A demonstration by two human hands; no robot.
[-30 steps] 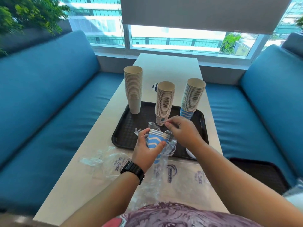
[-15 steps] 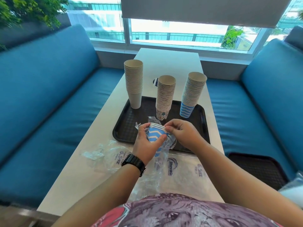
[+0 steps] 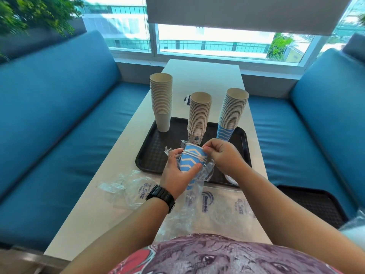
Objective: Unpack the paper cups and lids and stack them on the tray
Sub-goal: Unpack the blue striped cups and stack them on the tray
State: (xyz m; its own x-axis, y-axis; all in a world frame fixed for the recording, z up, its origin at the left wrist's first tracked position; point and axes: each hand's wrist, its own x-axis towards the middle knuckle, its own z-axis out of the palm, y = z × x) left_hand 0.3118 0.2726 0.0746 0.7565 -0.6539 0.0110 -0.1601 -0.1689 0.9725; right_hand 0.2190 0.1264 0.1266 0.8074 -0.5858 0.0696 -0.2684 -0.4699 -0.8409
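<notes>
Both hands are raised over the near edge of the tray (image 3: pixel 150 155). A short cup stack (image 3: pixel 190 160) (blue, white chevrons, partly in clear wrap (image 3: pixel 205 171)) is gripped by the left hand (image 3: pixel 175 175), fingers curled round it. Its rim is pinched by the right hand (image 3: pixel 223 155). Three tall stacks are seen upright on the tray.

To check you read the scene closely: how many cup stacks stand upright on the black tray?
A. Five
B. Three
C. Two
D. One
B: a plain stack, a middle stack and a blue-striped stack stand on the black tray.
</notes>
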